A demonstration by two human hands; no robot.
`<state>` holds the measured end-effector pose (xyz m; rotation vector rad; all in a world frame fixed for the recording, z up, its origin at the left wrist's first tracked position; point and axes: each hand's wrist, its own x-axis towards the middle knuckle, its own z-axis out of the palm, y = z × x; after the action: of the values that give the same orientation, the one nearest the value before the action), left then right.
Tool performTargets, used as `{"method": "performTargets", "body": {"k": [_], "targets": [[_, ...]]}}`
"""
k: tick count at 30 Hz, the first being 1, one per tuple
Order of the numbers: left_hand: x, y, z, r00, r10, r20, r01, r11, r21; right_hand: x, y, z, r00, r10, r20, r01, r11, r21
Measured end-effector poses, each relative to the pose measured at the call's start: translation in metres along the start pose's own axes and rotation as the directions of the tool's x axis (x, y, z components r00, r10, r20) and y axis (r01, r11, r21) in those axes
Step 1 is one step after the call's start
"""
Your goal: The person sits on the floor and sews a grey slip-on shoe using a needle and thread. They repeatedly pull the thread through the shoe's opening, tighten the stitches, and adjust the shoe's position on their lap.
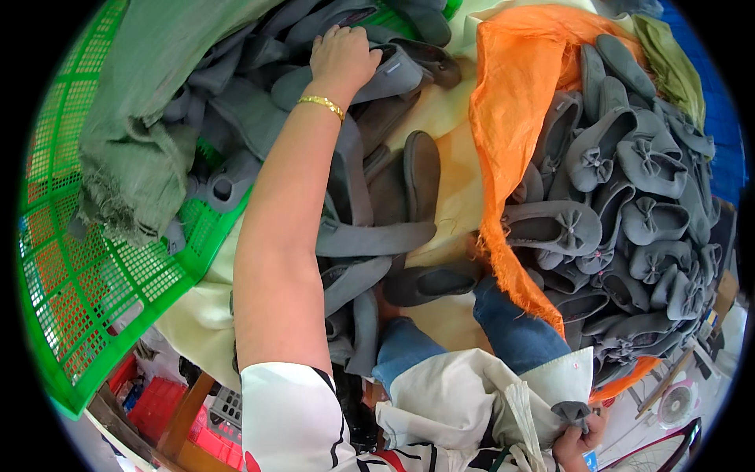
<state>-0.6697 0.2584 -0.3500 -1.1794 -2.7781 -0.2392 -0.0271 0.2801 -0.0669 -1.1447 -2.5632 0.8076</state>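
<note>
My left hand (344,59), with a gold bracelet on its wrist, reaches to the far side of a loose pile of grey flat shoes. Its fingers curl over a grey flat shoe (397,75) with a pale insole label; the fingertips are partly hidden. Low at the right, my right hand (580,444) pinches a small grey fabric bow (571,412) beside the pale cloth (452,393) over my lap. Shoes in the left pile, such as the upright one (422,177), show no bows. At right, many grey shoes (653,169) carry bows on their toes.
A green plastic basket (185,271) with a grey-green sack (130,185) over it stands at left. An orange woven sack (511,86) edges the right heap. Cream cloth (452,177) lies between the piles. A pink fan (676,405) and red crates (161,409) are lower down.
</note>
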Motion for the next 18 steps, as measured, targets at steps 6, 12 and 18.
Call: {"method": "performTargets", "body": {"k": [6,12,18], "targets": [[0.053,0.018,0.029,0.877,0.104,0.47,-0.069,0.993,-0.091,-0.029,0.017,-0.022,0.951,0.26,0.167,-0.283,0.949,0.138],[0.036,0.042,0.058,0.832,0.044,0.553,-0.146,0.979,0.142,0.026,-0.014,-0.01,0.987,0.014,0.158,-0.013,1.0,-0.006],[0.025,0.04,0.054,0.656,-0.049,0.753,-0.013,0.997,0.076,0.019,0.024,-0.029,0.884,-0.212,0.417,0.258,0.964,-0.057]]}}
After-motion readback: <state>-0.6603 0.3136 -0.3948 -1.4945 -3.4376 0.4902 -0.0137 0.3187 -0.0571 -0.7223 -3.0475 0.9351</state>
